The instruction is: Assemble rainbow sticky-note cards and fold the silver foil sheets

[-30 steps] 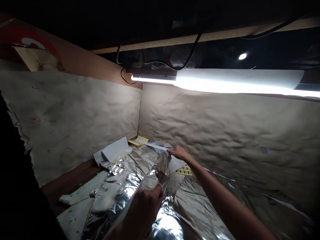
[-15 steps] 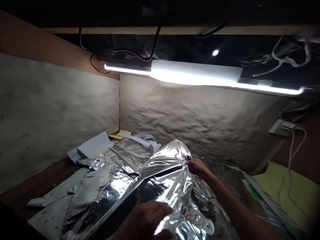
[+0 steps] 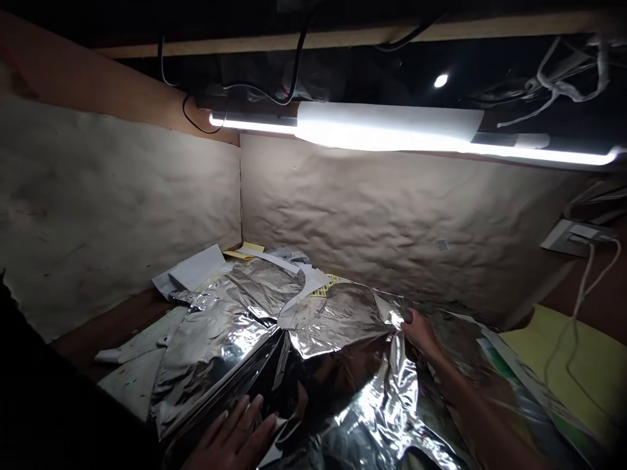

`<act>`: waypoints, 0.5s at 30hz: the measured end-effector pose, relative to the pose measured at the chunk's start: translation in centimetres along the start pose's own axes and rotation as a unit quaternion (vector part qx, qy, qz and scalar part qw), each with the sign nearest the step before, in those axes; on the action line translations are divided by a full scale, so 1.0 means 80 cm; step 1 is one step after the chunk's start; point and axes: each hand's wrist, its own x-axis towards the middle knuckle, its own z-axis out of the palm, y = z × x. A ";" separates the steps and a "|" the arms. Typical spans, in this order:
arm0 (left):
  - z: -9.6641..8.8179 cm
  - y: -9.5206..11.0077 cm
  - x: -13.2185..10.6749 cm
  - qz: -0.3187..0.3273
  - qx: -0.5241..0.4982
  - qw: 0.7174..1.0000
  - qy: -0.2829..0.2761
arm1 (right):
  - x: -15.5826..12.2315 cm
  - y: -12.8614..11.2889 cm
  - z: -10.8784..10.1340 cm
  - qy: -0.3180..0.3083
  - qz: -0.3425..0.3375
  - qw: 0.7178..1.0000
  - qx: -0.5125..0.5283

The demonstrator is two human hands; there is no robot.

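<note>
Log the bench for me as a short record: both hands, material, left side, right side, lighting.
Left hand: palm down over silvery film, fingers spread
Right hand: fingers closed on the film
Material: shiny, creased
Left side: folded white paper near the wall
Right side: yellow sheet behind hanging cables
Lighting: tube light on, partly covered by a white sheet

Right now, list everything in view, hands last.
Foil: count unclear, silver, across surface
Wall covering: two walls, beige
Light tube: one, white, upper back
Shade: one, white, over tube
Papers: several, white, back left
Small sheets: several, yellow, back
Large sheet: one, yellow, right
Socket box: one, white, right
Cables: several, black, overhead
Cords: two, white, right wall
Cord tangle: one, white, top right
Beam: one, tan, top
Left hand: one, over foil, front
Right hand: one, pinching foil edge, right
</note>
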 end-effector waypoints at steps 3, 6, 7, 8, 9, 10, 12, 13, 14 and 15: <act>-0.002 0.006 0.001 -0.006 -0.009 1.000 -0.015 | -0.026 -0.035 0.012 0.005 -0.094 0.995 -0.033; -0.017 0.011 0.001 0.000 -0.041 0.999 -0.028 | -0.068 -0.094 0.049 -0.083 -0.217 0.972 -0.031; -0.026 0.010 0.001 0.006 -0.066 0.997 -0.029 | -0.084 -0.115 0.064 -0.121 -0.257 0.958 -0.027; -0.037 0.007 0.001 0.007 -0.098 0.995 -0.023 | -0.099 -0.134 0.078 -0.160 -0.303 0.939 -0.026; -0.049 0.000 0.000 -0.005 -0.132 0.991 -0.015 | -0.112 -0.149 0.090 -0.192 -0.355 0.914 -0.034; -0.061 -0.012 0.000 -0.035 -0.163 0.986 -0.005 | -0.123 -0.161 0.099 -0.212 -0.395 0.893 -0.046; -0.080 -0.050 0.002 -0.157 -0.195 0.968 0.022 | -0.137 -0.168 0.109 -0.222 -0.439 0.868 -0.067; -0.086 -0.077 0.005 -0.240 -0.191 0.951 0.044 | -0.140 -0.164 0.110 -0.216 -0.439 0.869 -0.071; -0.089 -0.106 0.008 -0.318 -0.179 0.929 0.056 | -0.141 -0.155 0.110 -0.209 -0.431 0.875 -0.071; -0.090 -0.137 0.013 -0.399 -0.161 0.899 0.078 | -0.142 -0.144 0.109 -0.204 -0.419 0.882 -0.068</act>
